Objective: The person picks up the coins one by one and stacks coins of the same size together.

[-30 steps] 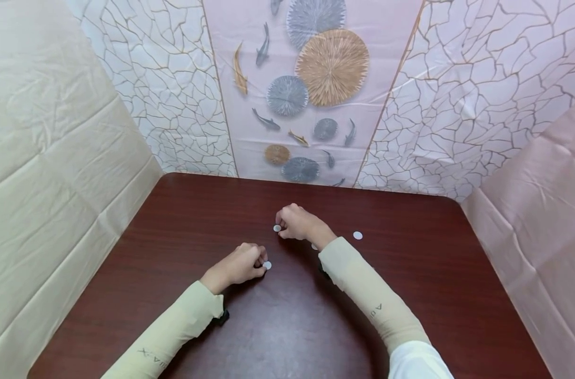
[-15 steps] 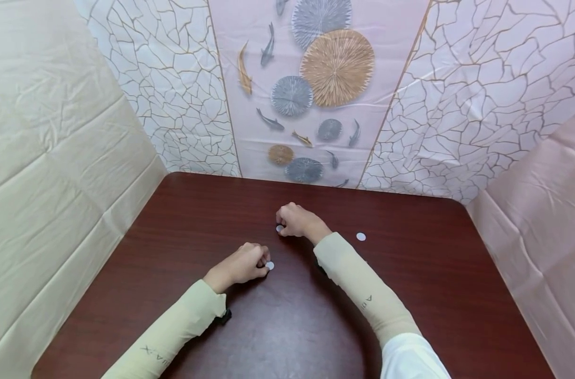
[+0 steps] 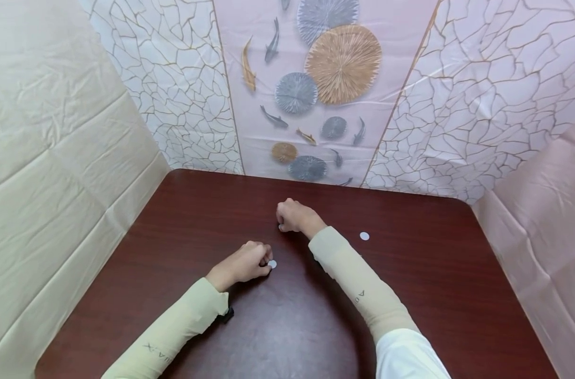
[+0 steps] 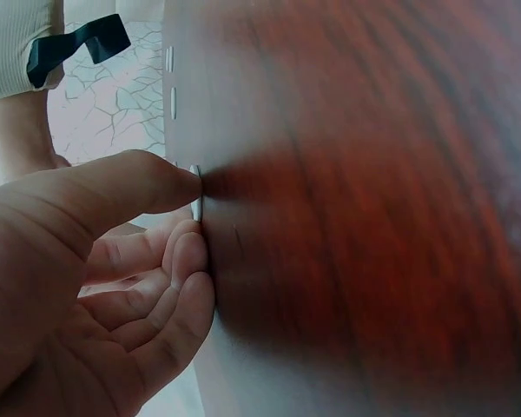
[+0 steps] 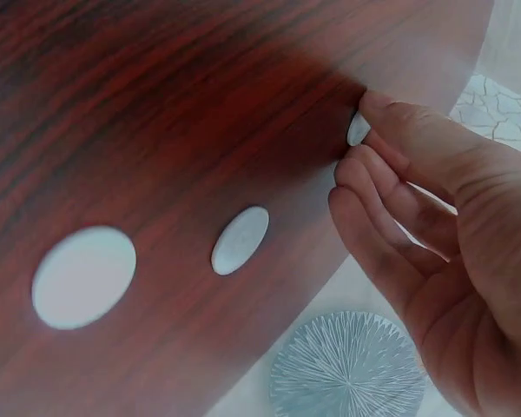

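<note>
Two small white round discs are under my hands on the dark red-brown table (image 3: 197, 210). My left hand (image 3: 242, 263) pinches the nearer disc (image 3: 272, 264) between thumb and fingers; in the left wrist view this disc (image 4: 197, 209) stands edge-on at the tabletop, the thumb tip overlapping it. Farther back, my right hand (image 3: 295, 215) pinches the second disc (image 3: 281, 227), mostly covered by the fingers from above. The right wrist view shows that disc (image 5: 359, 129) between thumb and index finger, close against the wood.
A loose white disc (image 3: 364, 236) lies to the right of my right forearm. The right wrist view adds another flat disc (image 5: 240, 241) nearer the right hand, hidden behind the sleeve from above. Patterned cloth (image 3: 296, 95) hangs along the table's far edge.
The head view has shifted a little. My right hand has moved slightly left over the table, and its fingers now cover more of their disc. The left hand stays at its disc.
</note>
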The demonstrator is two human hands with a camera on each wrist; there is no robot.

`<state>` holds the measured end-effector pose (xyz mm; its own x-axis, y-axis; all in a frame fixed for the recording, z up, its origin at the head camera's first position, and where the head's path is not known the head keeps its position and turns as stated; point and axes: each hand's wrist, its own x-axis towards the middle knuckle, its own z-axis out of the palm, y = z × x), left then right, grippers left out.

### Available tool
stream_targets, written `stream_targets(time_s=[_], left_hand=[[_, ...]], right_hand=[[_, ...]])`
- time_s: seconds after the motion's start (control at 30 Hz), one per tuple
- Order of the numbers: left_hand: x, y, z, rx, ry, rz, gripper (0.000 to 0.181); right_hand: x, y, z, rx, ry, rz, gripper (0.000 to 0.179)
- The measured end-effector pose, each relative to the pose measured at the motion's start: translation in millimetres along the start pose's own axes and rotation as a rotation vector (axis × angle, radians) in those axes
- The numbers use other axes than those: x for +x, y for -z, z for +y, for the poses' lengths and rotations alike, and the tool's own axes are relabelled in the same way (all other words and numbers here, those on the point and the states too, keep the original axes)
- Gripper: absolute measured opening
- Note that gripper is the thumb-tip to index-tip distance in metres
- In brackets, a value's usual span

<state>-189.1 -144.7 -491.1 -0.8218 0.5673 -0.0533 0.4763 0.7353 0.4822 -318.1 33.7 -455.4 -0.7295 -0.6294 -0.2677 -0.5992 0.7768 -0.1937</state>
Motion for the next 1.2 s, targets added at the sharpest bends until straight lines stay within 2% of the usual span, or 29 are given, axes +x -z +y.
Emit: stream_targets(time_s=[0.17,0.37,0.63,0.77,1.0,1.2], left_hand=[[1.1,0.3,0.9,-0.011,0.001,-0.006,0.010],[2.2,-0.9,1.7,-0.006,0.013,-0.016,0.010],[2.2,0.1,1.6,0.030,-0.003,-0.007,0.011],[1.5,1.6,1.8,0.046,-0.017,0.006,0.011],[0.4,1.6,2.3,0.028,-0.031,0.013,0.010],[0.4,2.8,1.8,0.030,-0.016,0.004,0.010]], right_hand=[[3.2,1.1,2.2,0.009,-0.011,-0.019,0.009],[8.8,-6.5,10.7,0.029,-0.009,-0.018,0.012],[13.3,-13.5,15.7,-0.048,0.096,0.045,0.017],[13.1,-13.5,15.9,-0.060,0.113,0.042,0.017],[10.0,-18.5,21.2,0.021,0.139,0.088,0.017],[4.4,-16.1,21.3,0.087,0.155,0.124,0.019]])
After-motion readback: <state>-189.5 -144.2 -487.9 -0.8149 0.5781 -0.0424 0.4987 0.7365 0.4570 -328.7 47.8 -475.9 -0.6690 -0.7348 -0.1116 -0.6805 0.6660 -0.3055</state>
